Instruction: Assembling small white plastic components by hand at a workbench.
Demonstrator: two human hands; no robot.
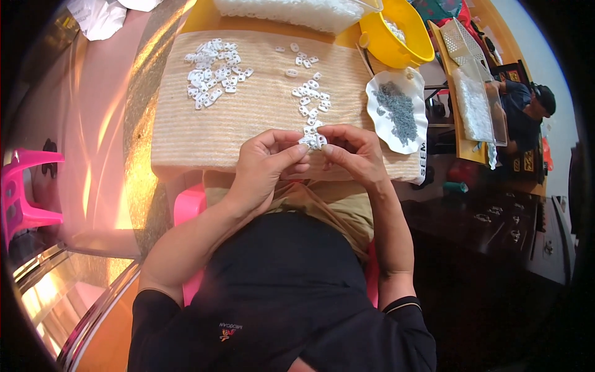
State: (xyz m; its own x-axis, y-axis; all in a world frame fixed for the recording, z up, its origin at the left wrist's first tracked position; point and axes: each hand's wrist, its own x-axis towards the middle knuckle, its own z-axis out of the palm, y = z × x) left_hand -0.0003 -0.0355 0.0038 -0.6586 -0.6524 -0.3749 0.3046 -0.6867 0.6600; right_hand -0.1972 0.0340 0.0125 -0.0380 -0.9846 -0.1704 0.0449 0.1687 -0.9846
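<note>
My left hand (268,158) and my right hand (354,152) meet at the near edge of the table, thumbs and fingertips pinched together. Between them is a small white plastic piece (320,141) with dark holes, partly covered by the fingers. Just beyond the fingertips, a loose trail of similar white pieces (305,92) runs away from me. A larger heap of the two-holed white pieces (209,73) lies to the far left. At the right, a white scalloped plate (375,118) holds a pile of tiny grey parts (400,115), too small to name.
Striped foam sheeting (260,105) covers the table. At the back stand a clear bin (297,13) of white pieces and a yellow basin (406,53). A pink stool (28,186) is at the left. Another person (527,102) sits at the right beside a second clear bin (474,105).
</note>
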